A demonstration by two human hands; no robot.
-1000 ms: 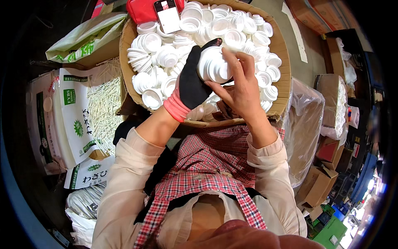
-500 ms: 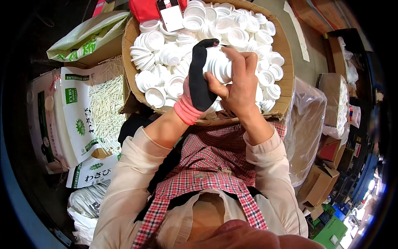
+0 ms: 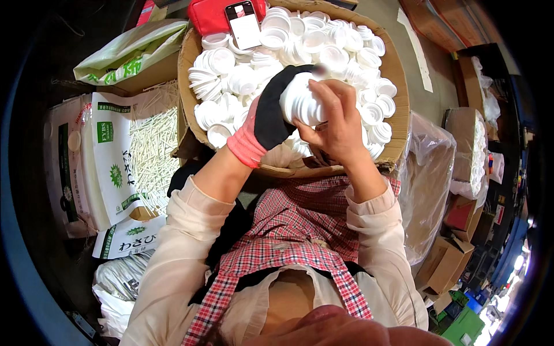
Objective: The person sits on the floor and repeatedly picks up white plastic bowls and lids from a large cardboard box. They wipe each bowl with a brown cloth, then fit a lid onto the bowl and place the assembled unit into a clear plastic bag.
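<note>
Gloved left hand clasps left side of white lid stack. Bare right hand grips its right side, above the carton.

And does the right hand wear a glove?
No, the right hand shows bare skin, while the left hand is gloved.

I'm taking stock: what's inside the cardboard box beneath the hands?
Shallow white round pieces, with a phone and red pouch at the far edge. Anything deeper, or behind the left hand and right hand, is hidden.
</note>
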